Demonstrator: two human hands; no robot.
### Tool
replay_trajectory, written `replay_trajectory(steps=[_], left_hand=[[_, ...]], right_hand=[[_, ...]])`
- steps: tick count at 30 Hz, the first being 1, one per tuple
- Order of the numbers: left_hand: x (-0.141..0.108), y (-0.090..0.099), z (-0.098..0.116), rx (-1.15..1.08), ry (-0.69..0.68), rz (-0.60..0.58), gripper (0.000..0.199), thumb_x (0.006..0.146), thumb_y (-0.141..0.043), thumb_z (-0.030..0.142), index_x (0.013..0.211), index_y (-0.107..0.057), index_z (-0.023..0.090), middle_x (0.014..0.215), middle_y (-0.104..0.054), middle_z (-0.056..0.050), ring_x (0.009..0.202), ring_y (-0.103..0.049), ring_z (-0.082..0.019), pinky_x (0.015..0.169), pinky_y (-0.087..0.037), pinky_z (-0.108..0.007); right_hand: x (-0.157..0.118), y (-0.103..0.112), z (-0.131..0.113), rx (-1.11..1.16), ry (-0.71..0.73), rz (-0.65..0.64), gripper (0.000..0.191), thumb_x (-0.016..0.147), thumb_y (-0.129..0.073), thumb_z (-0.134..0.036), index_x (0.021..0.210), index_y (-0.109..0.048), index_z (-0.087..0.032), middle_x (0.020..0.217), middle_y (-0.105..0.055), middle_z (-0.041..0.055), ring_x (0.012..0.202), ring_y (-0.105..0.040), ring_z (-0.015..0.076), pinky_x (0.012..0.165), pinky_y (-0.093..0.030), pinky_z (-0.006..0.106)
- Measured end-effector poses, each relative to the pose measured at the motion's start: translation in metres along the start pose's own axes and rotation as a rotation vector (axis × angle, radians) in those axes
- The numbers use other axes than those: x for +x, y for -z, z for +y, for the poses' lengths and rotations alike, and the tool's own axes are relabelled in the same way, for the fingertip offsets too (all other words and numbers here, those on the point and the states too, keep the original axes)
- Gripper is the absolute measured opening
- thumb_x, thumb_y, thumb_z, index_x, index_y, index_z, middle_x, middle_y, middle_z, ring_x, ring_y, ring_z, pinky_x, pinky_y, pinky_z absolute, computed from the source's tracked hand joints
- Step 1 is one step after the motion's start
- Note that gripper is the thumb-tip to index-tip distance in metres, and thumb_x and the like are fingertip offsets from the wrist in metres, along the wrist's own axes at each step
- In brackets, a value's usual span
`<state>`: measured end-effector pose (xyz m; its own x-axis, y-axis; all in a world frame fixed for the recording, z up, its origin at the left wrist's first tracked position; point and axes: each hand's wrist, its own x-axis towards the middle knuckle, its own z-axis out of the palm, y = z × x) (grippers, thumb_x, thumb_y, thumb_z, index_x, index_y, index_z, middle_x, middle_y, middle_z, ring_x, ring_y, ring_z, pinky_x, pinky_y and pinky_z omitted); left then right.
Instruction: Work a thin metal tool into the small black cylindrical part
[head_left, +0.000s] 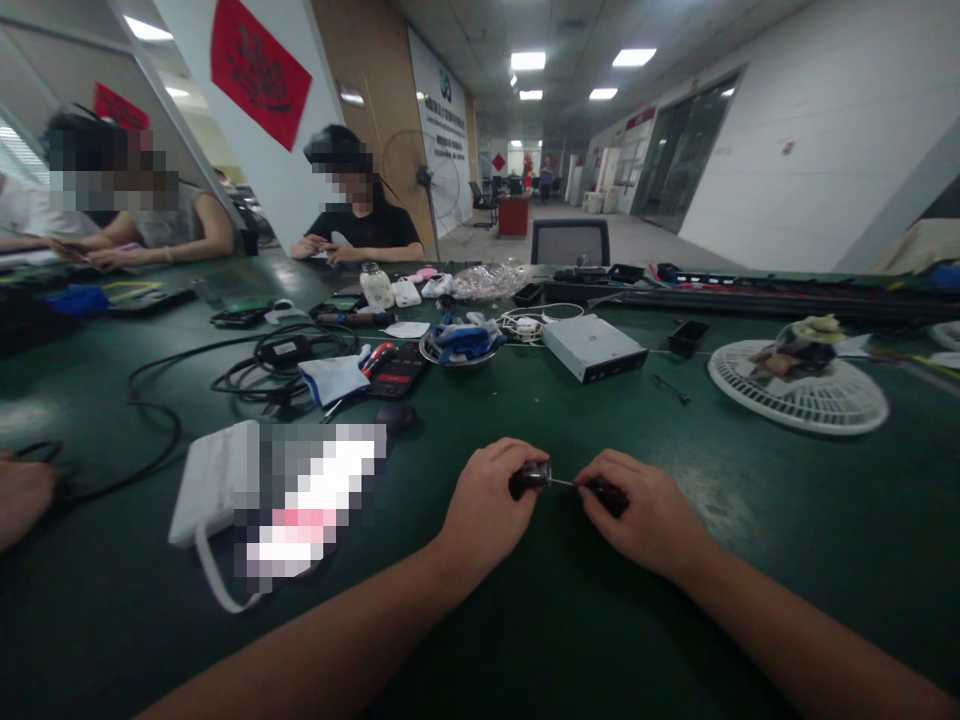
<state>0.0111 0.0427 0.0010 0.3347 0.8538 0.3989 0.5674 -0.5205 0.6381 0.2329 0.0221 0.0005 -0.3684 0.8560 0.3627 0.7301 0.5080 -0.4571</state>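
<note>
My left hand [491, 495] is closed around a short dark cylindrical piece [531, 476] with a paler, shiny end. Facing it, my right hand [645, 510] pinches a small dark piece [609, 496], mostly covered by the fingers. A thin metal rod [562, 484] spans the gap between the two pieces. Which of them the rod belongs to, I cannot tell. Both hands are low over the green table [555, 600], near its front edge.
Left of my hands lie a white box [217, 480] with a strap, a blurred-out bright screen [319, 505] and a black mouse [395, 417]. Beyond are a bowl with blue-white cloth [461, 345], a grey drive [592, 347] and a white fan grille [795, 395]. Another person's hand [22, 500] rests far left.
</note>
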Motion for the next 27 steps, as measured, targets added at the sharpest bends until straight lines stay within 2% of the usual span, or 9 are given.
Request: replay_trajectory(steps=[3,8,15,18,21,24,27], left_hand=[[0.0000,-0.0002,0.0000,0.001,-0.009,-0.025,0.034,0.078,-0.067,0.003,0.103,-0.070,0.025,0.108,-0.070,-0.001,0.104,-0.065,-0.021,0.094,-0.052,-0.041],[0.0001,-0.0012,0.0004,0.020,-0.014,-0.046,0.034,0.078,-0.068,0.005,0.105,-0.071,0.025,0.110,-0.071,-0.001,0.104,-0.064,-0.021,0.094,-0.051,-0.042],[-0.0012,-0.0018,0.0002,0.029,-0.022,-0.038,0.034,0.079,-0.068,0.005,0.106,-0.072,0.026,0.111,-0.071,0.000,0.104,-0.064,-0.021,0.094,-0.051,-0.041],[-0.0016,-0.0019,-0.0002,0.057,-0.051,-0.050,0.035,0.081,-0.068,0.007,0.108,-0.073,0.027,0.113,-0.071,-0.001,0.106,-0.064,-0.021,0.095,-0.050,-0.042],[-0.0015,-0.0018,-0.0006,0.074,-0.046,-0.033,0.035,0.082,-0.067,0.006,0.109,-0.073,0.027,0.113,-0.071,0.000,0.105,-0.064,-0.021,0.094,-0.050,-0.042],[-0.0013,-0.0014,-0.0004,0.071,-0.042,-0.011,0.034,0.081,-0.067,0.006,0.108,-0.073,0.027,0.111,-0.072,-0.001,0.104,-0.064,-0.021,0.093,-0.050,-0.042],[-0.0011,-0.0010,0.0003,0.066,-0.033,-0.001,0.036,0.080,-0.068,0.006,0.108,-0.073,0.027,0.112,-0.071,-0.001,0.106,-0.064,-0.022,0.094,-0.050,-0.043]], right_hand=[[-0.0004,0.0008,-0.0001,0.043,0.043,0.013,0.013,0.088,-0.058,-0.019,0.097,-0.067,-0.022,0.092,-0.068,0.0029,0.075,-0.063,0.0157,0.067,-0.052,0.029],[0.0009,-0.0022,0.0034,-0.002,-0.042,0.077,0.011,0.089,-0.059,-0.021,0.095,-0.068,-0.023,0.092,-0.068,0.0031,0.079,-0.065,0.0175,0.070,-0.052,0.032],[-0.0016,0.0001,-0.0009,0.021,0.060,0.039,0.012,0.090,-0.058,-0.020,0.097,-0.067,-0.022,0.092,-0.067,0.0035,0.073,-0.063,0.0153,0.065,-0.051,0.029],[-0.0009,-0.0009,-0.0013,-0.029,0.031,0.065,0.013,0.090,-0.058,-0.021,0.098,-0.068,-0.023,0.094,-0.068,0.0042,0.078,-0.064,0.0169,0.068,-0.052,0.030],[0.0010,-0.0024,-0.0005,-0.098,-0.013,0.037,0.012,0.089,-0.058,-0.021,0.095,-0.068,-0.023,0.093,-0.068,0.0038,0.081,-0.065,0.0186,0.069,-0.052,0.032],[0.0017,-0.0022,-0.0006,-0.098,-0.012,-0.010,0.009,0.087,-0.059,-0.022,0.090,-0.067,-0.023,0.088,-0.068,0.0025,0.079,-0.064,0.0181,0.067,-0.051,0.031],[0.0011,-0.0009,-0.0018,-0.075,-0.038,0.001,0.006,0.086,-0.060,-0.024,0.088,-0.065,-0.023,0.084,-0.067,0.0014,0.074,-0.063,0.0171,0.064,-0.048,0.030]])
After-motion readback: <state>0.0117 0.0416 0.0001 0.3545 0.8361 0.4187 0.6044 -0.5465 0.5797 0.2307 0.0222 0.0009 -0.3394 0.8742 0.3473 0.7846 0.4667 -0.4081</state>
